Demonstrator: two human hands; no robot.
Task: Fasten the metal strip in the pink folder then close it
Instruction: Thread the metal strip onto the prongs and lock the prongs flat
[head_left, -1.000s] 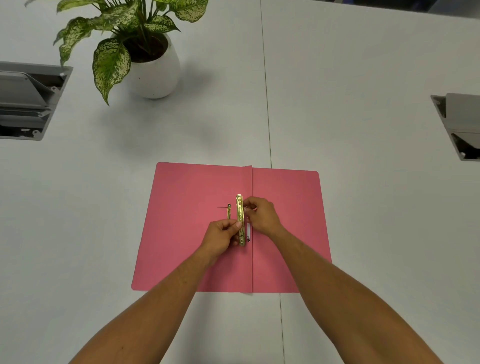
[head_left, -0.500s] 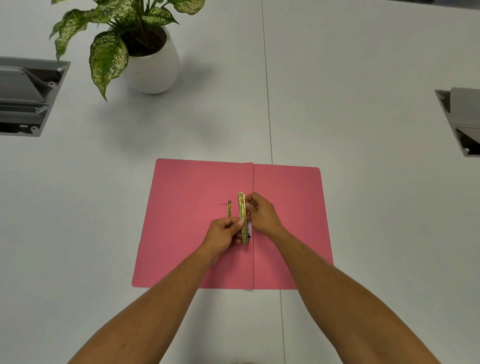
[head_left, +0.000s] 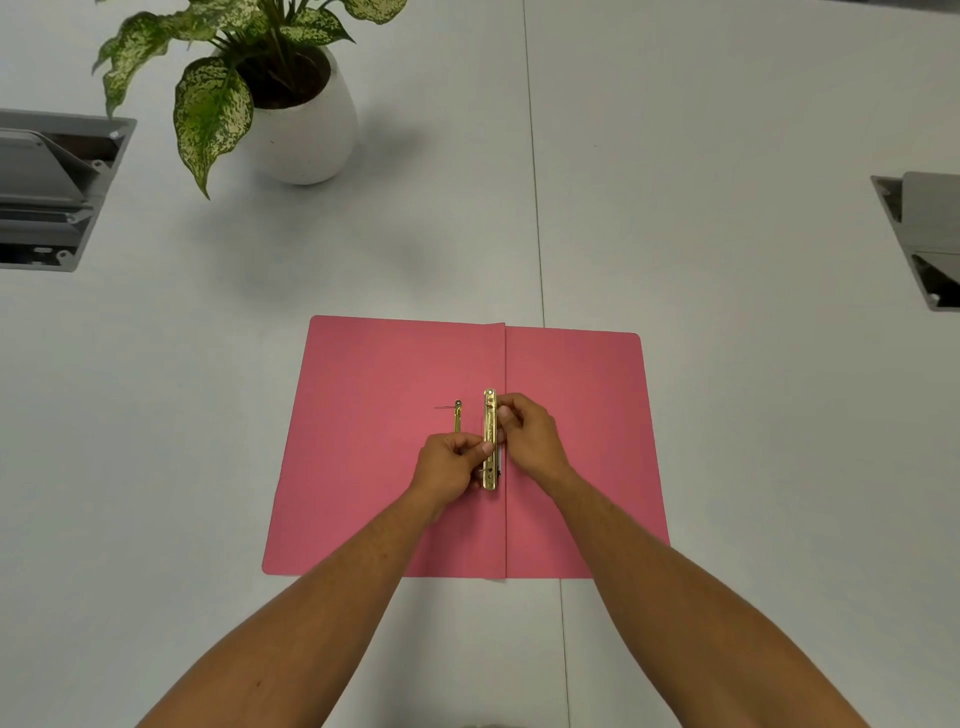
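The pink folder (head_left: 374, 415) lies open and flat on the white table, its spine fold running down the middle. A gold metal strip (head_left: 490, 415) lies lengthwise just left of the fold. My left hand (head_left: 451, 465) pinches the strip's lower part from the left. My right hand (head_left: 527, 436) grips its middle from the right. A thin gold prong (head_left: 457, 415) sticks up from the left flap beside the strip, its lower part hidden behind my left hand.
A potted plant in a white pot (head_left: 304, 130) stands at the back left. Grey cable hatches are sunk into the table at the far left (head_left: 52, 192) and far right (head_left: 924, 234). A table seam (head_left: 535, 208) runs away from the folder.
Both hands stay on the strip with hardly any shift. My left thumb has slid slightly along its lower part. The view has tilted a little.
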